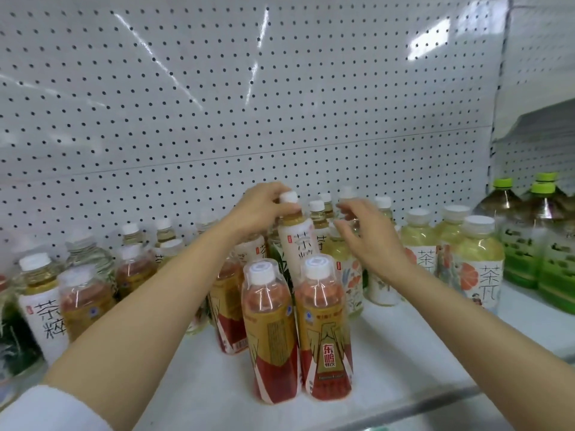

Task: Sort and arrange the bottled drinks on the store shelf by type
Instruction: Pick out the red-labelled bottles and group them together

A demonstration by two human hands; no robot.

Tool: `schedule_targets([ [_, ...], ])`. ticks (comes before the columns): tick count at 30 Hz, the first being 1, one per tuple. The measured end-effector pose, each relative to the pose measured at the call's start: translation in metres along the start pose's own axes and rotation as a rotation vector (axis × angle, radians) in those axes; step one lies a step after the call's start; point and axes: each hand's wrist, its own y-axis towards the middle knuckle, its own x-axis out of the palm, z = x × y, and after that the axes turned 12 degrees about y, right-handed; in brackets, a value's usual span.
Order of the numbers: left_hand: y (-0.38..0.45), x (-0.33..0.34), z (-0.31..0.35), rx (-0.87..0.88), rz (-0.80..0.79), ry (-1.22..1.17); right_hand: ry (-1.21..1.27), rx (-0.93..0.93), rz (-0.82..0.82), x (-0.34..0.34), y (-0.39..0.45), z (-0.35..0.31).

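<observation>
While the head camera is looking down over both forearms at a white store shelf (404, 353), the left hand (264, 209) is gripping a tall white-labelled tea bottle (297, 241) by its neck, with fingers curling round just under the white cap. This bottle is standing upright in the middle of the shelf, behind two red-and-gold drink bottles (298, 331) that are standing side by side at the front, touching each other. The right hand (370, 241) is hovering just to the right of the gripped bottle with its fingers spread and loosely bent, holding nothing; its fingertips are reaching toward a cluster of white-capped tea bottles (323, 213) standing further back. Whether they are touching any cap cannot be told, since the fingers are blurring.

To the right, pale yellow tea bottles with orange flower labels (473, 262) are standing in a group, and beyond them large green-capped bottles (529, 244) are filling the right end of the shelf. To the left, a mixed group is standing together: more red-and-gold bottles (84, 303), a white-labelled tea bottle (40, 303) and clear bottles behind. A grey pegboard back panel (249, 104) is rising behind everything. A white sleeve (46, 409) is showing on the left arm at the lower left corner.
</observation>
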Motion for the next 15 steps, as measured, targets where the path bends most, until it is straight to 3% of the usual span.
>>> schedule_targets([
  [6, 0.003, -0.041, 0.016, 0.06, 0.496, -0.557, -0.105, 0.193, -0.202, 0.032, 0.067, -0.007],
  [9, 0.004, -0.059, 0.026, 0.118, 0.657, -0.614, -0.138, 0.267, -0.3, 0.043, 0.082, -0.003],
  [15, -0.005, -0.085, 0.015, 0.132, 0.838, -0.617, 0.025, 0.333, -0.216, 0.046, 0.093, 0.009],
])
